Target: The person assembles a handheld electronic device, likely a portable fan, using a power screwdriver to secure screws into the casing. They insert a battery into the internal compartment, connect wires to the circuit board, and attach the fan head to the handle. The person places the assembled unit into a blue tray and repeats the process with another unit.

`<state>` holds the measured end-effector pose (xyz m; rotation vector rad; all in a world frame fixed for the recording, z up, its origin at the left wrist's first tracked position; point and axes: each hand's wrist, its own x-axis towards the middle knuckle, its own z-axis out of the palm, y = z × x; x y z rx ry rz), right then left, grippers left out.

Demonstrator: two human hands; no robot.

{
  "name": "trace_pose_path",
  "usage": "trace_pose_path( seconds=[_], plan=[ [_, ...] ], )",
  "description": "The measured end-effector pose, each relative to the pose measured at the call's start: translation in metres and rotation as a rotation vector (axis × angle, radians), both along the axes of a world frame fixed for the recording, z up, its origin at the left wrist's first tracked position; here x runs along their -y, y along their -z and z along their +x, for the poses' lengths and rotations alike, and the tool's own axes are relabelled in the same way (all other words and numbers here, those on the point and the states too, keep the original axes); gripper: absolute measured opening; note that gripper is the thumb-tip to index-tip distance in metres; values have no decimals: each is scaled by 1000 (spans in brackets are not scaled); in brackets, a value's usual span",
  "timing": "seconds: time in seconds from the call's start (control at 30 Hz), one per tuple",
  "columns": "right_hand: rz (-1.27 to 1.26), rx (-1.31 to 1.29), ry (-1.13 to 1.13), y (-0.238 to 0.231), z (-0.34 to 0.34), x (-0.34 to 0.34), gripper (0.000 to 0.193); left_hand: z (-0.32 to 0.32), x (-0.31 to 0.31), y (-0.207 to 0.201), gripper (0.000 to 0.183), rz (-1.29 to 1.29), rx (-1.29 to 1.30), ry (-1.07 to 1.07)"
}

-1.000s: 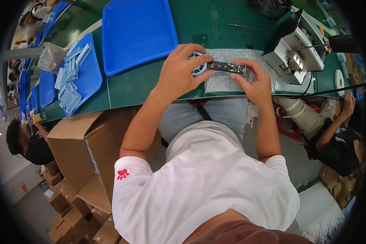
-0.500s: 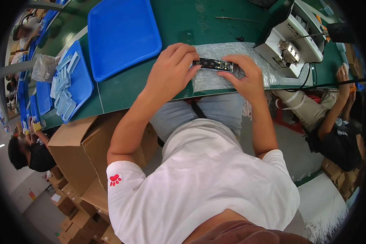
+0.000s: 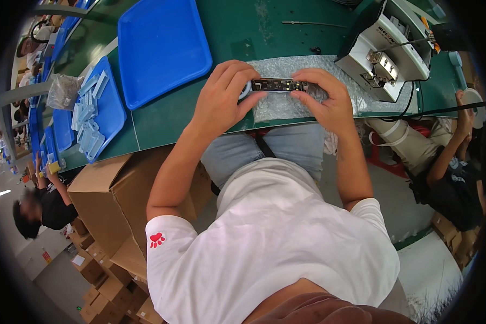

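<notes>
A long, narrow black circuit board (image 3: 276, 85) with small bright components sits between my hands, over a sheet of bubble wrap (image 3: 272, 112). A pale blue-grey rim shows along its lower edge and curves round at its left end; it looks like a plastic casing. My left hand (image 3: 220, 93) is closed on the left end, fingers above and thumb below. At the other end, my right hand (image 3: 329, 98) pinches board and rim between thumb and fingers. The fingers partly cover both ends.
A large blue tray (image 3: 164, 65) lies left; beyond it a smaller blue tray (image 3: 113, 121) holds several pale blue plastic casings (image 3: 89, 116). A white machine (image 3: 362, 67) with cables stands right. An open cardboard box (image 3: 100, 186) is below the table edge. People sit at both sides.
The board now lies nearly level and shows a pale rim at its left end and lower edge. My left hand has shifted slightly left, and its grip is wider.
</notes>
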<state>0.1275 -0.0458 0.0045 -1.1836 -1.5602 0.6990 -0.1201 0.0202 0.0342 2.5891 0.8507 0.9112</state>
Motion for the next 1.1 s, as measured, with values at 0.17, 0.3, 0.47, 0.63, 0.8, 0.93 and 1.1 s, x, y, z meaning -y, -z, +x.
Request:
trace_pose_path(
  seconds=[0.17,0.3,0.47,0.63,0.8,0.93,1.1],
  plan=[
    [-48,-131,-70,0,0,6,23,0,4,-2,47,-20,-33,-64],
    [71,-58,-123,-1,4,10,28,0,9,1,41,-7,-57,-121],
    [189,118,-138,-16,5,20,36,4,15,7,39,17,-1,-213],
    [113,69,-202,1,16,33,39,6,17,9,36,31,39,-249],
    [109,229,-158,3,15,39,32,6,16,21,35,107,133,-251],
    [86,202,-186,-12,14,34,27,7,13,20,36,193,200,-261],
    [-91,-137,-1,-16,10,23,33,10,12,17,36,207,316,-253]
  ],
)
